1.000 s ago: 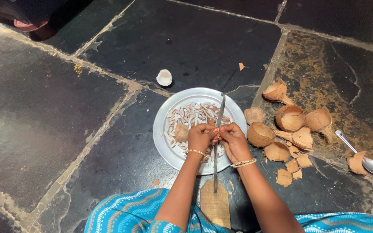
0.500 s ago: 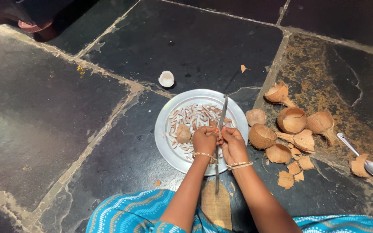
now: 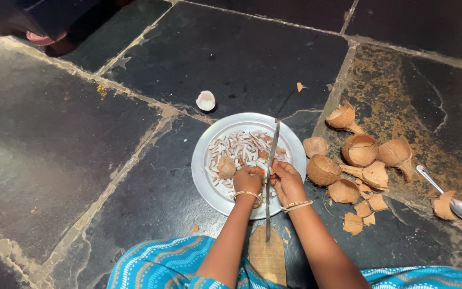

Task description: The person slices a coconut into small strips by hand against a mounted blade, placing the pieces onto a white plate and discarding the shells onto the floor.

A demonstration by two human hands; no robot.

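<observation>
A round metal plate (image 3: 205, 176) lies on the dark stone floor with several thin coconut slices (image 3: 241, 147) and one larger coconut piece (image 3: 226, 167) on it. An upright curved blade (image 3: 271, 160) rises from a wooden board (image 3: 267, 256) over the plate. My left hand (image 3: 248, 180) and my right hand (image 3: 287, 181) meet at the blade, fingers closed together on a small piece of coconut that is mostly hidden. Both wrists carry bangles.
Broken brown coconut shells (image 3: 359, 152) and chips lie right of the plate. A metal spoon (image 3: 450, 195) rests at the far right. A small white coconut piece (image 3: 206, 100) lies beyond the plate. Blue patterned cloth (image 3: 156, 265) covers my knees at the bottom edge.
My hands stay at the blade with only slight shifts; the view has drifted a little.
</observation>
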